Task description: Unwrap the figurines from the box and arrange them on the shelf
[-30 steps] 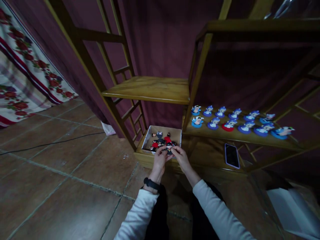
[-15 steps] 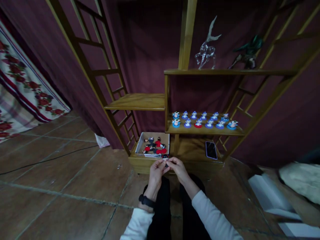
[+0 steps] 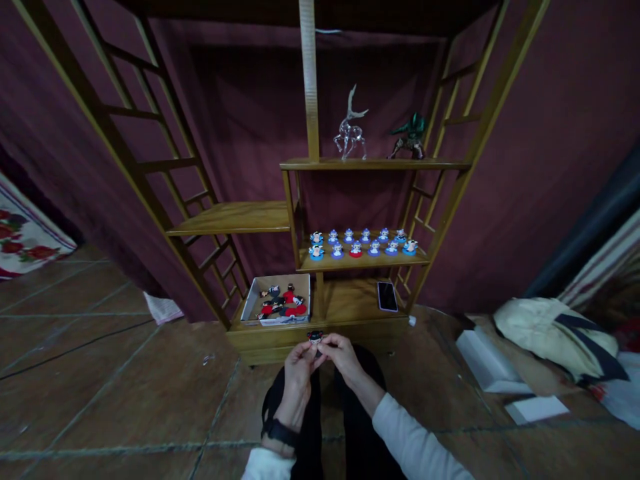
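Observation:
Between my two hands is a small doll figurine (image 3: 315, 337) with a black-haired head and a pale face; my fingers cover its lower part. My left hand (image 3: 299, 365) pinches it from the left, a dark band on that wrist. From the right, the fingertips of my right hand (image 3: 341, 357) close on it too. Just beyond, on the bottom shelf, stands a shallow cardboard box (image 3: 251, 308) holding several red and black figurines (image 3: 293, 311) lying in a jumble.
Rows of small blue and purple figurines (image 3: 374, 248) stand on the shelf above. A phone (image 3: 387, 297) lies on the bottom shelf. A glass deer (image 3: 351, 130) and a green warrior figure (image 3: 412, 137) are higher up. White boxes (image 3: 487, 363) and a cloth bag (image 3: 553, 333) lie at right.
The camera view has swung right, so the shelf appears farther left. Both hands still hold the figurine in front of the shelf.

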The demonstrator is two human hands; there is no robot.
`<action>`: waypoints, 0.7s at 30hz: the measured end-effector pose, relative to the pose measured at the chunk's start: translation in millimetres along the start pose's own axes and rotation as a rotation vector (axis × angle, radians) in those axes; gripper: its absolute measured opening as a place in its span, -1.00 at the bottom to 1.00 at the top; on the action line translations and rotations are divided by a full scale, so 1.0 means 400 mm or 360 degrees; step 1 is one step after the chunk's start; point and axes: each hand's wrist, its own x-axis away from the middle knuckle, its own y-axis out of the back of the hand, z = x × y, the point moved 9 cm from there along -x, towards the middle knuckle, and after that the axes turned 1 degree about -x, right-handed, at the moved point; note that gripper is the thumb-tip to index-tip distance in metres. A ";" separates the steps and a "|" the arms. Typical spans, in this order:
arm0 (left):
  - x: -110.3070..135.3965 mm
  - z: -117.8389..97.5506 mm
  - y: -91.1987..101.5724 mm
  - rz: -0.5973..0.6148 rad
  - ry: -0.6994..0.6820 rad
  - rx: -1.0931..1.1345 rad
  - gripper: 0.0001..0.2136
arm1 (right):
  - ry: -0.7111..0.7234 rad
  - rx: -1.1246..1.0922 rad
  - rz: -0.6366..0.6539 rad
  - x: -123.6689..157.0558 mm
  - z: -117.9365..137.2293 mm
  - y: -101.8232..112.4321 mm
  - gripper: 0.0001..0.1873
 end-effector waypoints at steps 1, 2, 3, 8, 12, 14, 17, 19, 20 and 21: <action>-0.001 0.005 -0.001 0.0001 -0.0003 -0.0006 -0.86 | 0.0009 0.0021 -0.0001 0.000 -0.003 0.005 -0.72; -0.004 0.009 -0.003 0.0012 -0.0003 -0.0018 -0.86 | 0.0020 0.0047 0.0002 -0.001 -0.004 0.009 -0.72; -0.008 0.011 -0.007 0.0034 0.0000 -0.0032 -0.85 | 0.0040 0.0076 0.0003 -0.003 -0.004 0.013 -0.72; -0.040 0.008 -0.037 0.0273 0.0010 -0.0060 -0.80 | 0.0098 0.0110 0.0037 -0.030 -0.007 0.027 -0.71; -0.069 0.011 -0.043 0.0418 0.0032 -0.0108 -0.76 | 0.0027 0.0075 -0.0001 -0.055 -0.029 0.034 -0.70; -0.081 0.019 -0.035 0.0444 0.0040 -0.0131 -0.74 | 0.0010 0.0054 -0.0022 -0.063 -0.041 0.036 -0.71; -0.098 0.037 -0.014 0.0432 0.0047 -0.0119 -0.73 | -0.0019 0.0051 0.0003 -0.069 -0.066 0.035 -0.71; -0.108 0.050 0.003 0.0404 0.0060 -0.0108 -0.72 | -0.0037 0.0070 0.0049 -0.073 -0.086 0.032 -0.72; -0.112 0.056 0.010 0.0385 0.0063 -0.0104 -0.71 | -0.0040 0.0082 0.0070 -0.075 -0.095 0.031 -0.72; -0.117 0.060 0.017 0.0367 0.0062 -0.0100 -0.71 | -0.0038 0.0097 0.0087 -0.078 -0.103 0.030 -0.72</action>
